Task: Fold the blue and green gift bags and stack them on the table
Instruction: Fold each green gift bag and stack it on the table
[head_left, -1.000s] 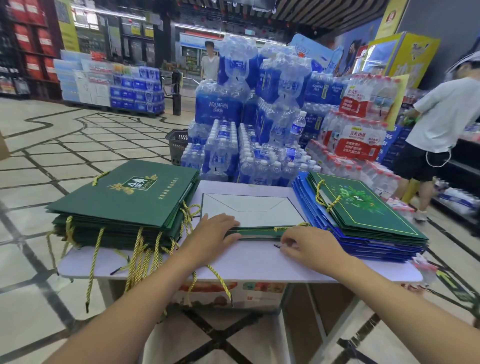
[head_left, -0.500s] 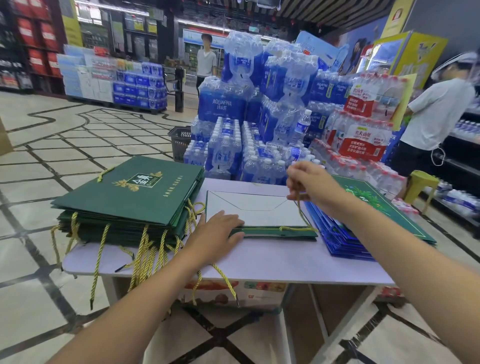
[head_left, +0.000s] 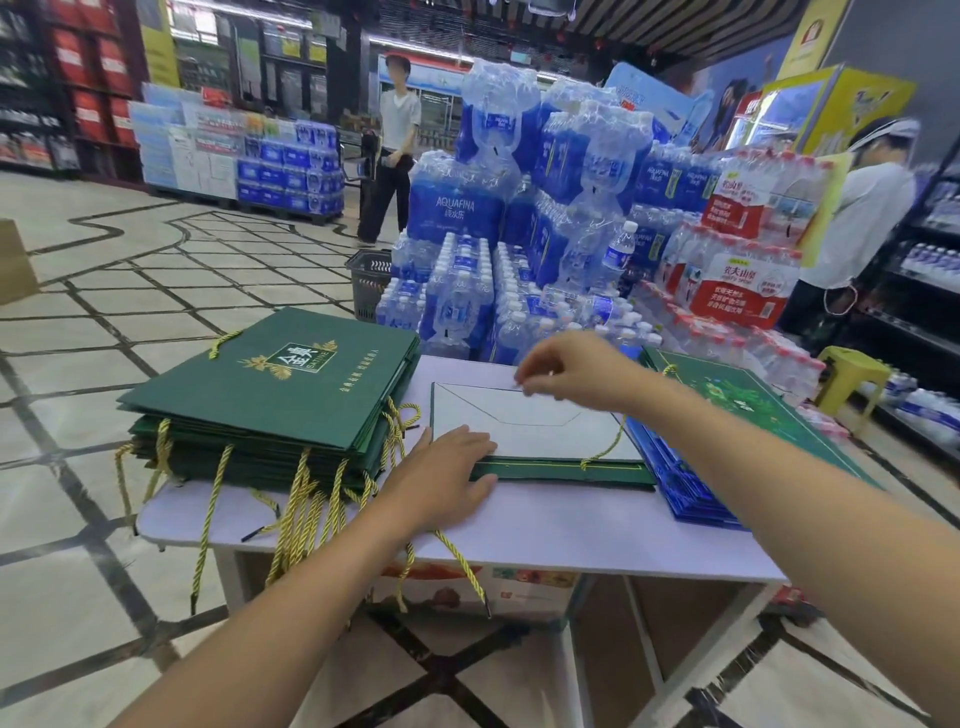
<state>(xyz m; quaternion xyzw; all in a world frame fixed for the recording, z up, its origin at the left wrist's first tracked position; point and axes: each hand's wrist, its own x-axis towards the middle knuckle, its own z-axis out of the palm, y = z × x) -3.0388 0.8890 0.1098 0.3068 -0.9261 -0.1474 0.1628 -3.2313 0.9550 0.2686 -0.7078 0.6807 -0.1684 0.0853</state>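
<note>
While pressing palm-down on the near-left corner of the folded green bag (head_left: 561, 470), left hand (head_left: 447, 478) flat, fingers straight and together, gripping nothing. Folded green bag flat in middle of counter (head_left: 571, 525), white underside with envelope-style creases facing up, green strip with thin gold line along near edge. Right hand (head_left: 566, 371) over the bag's far edge, fingers curled downward, motion-blurred; cannot tell whether pinching anything or touching the bag. Gold cord handle (head_left: 605, 447) rising off the bag's near-right corner toward the right forearm, upper end hidden. Green bag stack (head_left: 270, 395) on counter's left end, just beside the folded bag, logo side up, gold cords hanging over the near edge. Blue bag stack (head_left: 680, 483) on right end, just beside the folded bag, topped by leaf-print green bag (head_left: 737, 400). Printed cardboard box (head_left: 467, 587) under the counter. Behind: shrink-wrapped water bottle packs (head_left: 467, 208), dark shopping basket (head_left: 371, 280) on tiled floor, yellow stool (head_left: 852, 369) at right, one person (head_left: 397, 156) by far displays, second person (head_left: 872, 208) at right shelves.
</note>
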